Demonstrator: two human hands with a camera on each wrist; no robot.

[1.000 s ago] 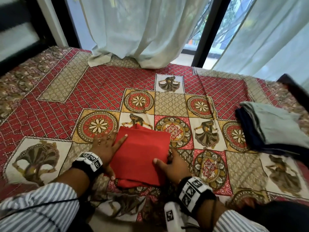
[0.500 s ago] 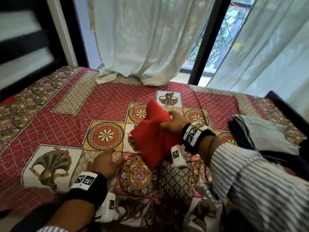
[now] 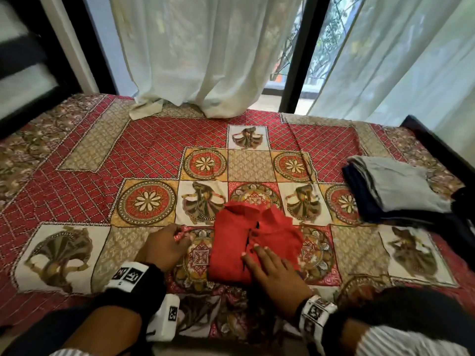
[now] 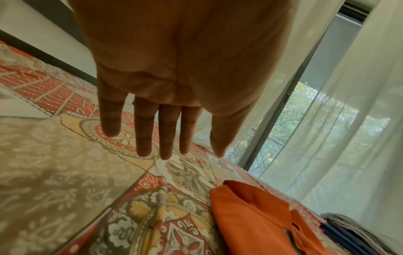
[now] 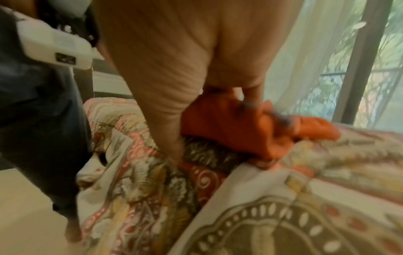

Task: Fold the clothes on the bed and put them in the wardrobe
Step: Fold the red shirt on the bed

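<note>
Right hand (image 3: 275, 271) lies flat, fingers straight, on the folded red shirt (image 3: 246, 242), left hand (image 3: 164, 246) spread beside it; press evenly, smoothing toward the collar.

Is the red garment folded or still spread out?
Folded: the red cloth garment lies as a compact rectangle on the patterned bedspread, right hand resting on it.

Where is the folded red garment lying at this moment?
In the head view the red garment lies near the bed's front edge, centre, on the patterned bedspread, under the right hand, with the left hand beside it and the grey-and-navy stack farther right.
</note>
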